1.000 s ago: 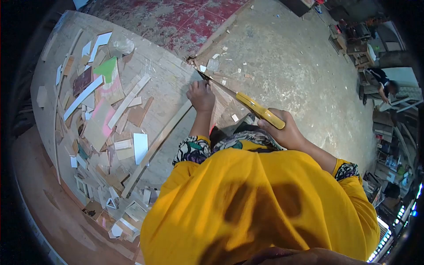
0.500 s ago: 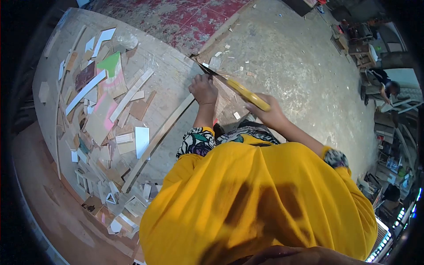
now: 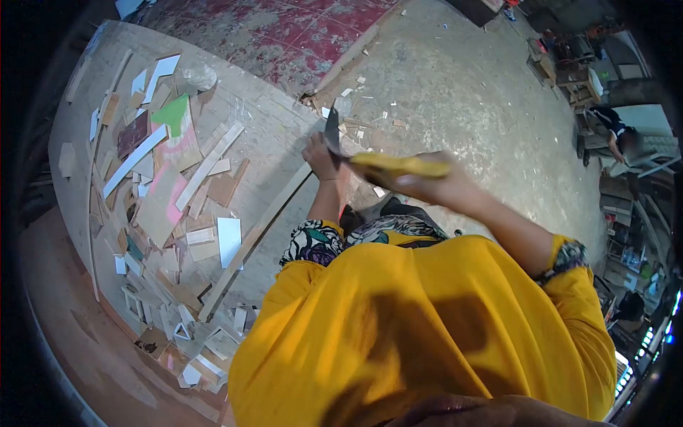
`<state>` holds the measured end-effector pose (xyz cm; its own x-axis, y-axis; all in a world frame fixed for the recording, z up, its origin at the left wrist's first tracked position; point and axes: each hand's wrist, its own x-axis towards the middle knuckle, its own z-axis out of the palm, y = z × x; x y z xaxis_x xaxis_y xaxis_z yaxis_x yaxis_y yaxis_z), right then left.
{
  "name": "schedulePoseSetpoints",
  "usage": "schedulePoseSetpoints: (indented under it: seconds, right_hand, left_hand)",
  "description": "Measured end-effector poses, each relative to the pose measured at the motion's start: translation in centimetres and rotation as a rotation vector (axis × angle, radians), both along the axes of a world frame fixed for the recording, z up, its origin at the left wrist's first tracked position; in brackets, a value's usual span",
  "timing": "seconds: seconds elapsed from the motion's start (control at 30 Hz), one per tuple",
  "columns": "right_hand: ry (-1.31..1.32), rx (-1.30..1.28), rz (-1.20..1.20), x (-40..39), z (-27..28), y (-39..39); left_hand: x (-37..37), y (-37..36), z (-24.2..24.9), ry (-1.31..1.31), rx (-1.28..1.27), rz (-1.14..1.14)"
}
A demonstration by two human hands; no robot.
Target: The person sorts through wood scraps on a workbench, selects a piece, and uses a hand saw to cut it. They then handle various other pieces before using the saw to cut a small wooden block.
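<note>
My right hand [image 3: 442, 183] is wrapped round the yellow handle of a handsaw [image 3: 395, 166], slightly smeared by motion. Its dark blade points away from me, right beside my left hand [image 3: 323, 158] at the table's edge. With fingers curled down, my left hand grips the far end of a long, narrow wood strip [image 3: 256, 231]. That strip lies slantwise on the worktable [image 3: 267, 107] and runs back towards my left side. The exact contact between blade and wood is hidden by my hand.
Wood offcuts cover the table's left part, among them a white strip [image 3: 135, 162], a green-and-pink board [image 3: 174, 132] and a white rectangle [image 3: 229, 242]. Scraps litter the concrete floor [image 3: 455, 99]. Another person [image 3: 613, 135] bends over at the far right, near stacked materials.
The saw has swung from slanting to nearly level, and its blade now shows more broadly. My right hand has shifted slightly right. My left hand stays on the strip.
</note>
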<state>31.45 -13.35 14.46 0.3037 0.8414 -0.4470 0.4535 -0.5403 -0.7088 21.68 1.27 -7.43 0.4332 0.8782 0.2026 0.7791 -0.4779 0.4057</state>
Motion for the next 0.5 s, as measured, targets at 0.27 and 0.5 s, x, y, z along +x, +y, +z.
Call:
schedulePoseSetpoints:
  seconds: [0.27, 0.5]
  right_hand:
    - [0.186, -0.028, -0.301, 2.2, -4.1, -1.0]
    - [0.338, 0.128, -0.225, 1.7, -1.6, -1.0]
  left_hand:
    - [-0.4, -0.2, 0.2, -0.193, -0.035, -0.028]
    - [-0.3, 0.0, 0.3, -0.162, -0.032, -0.019]
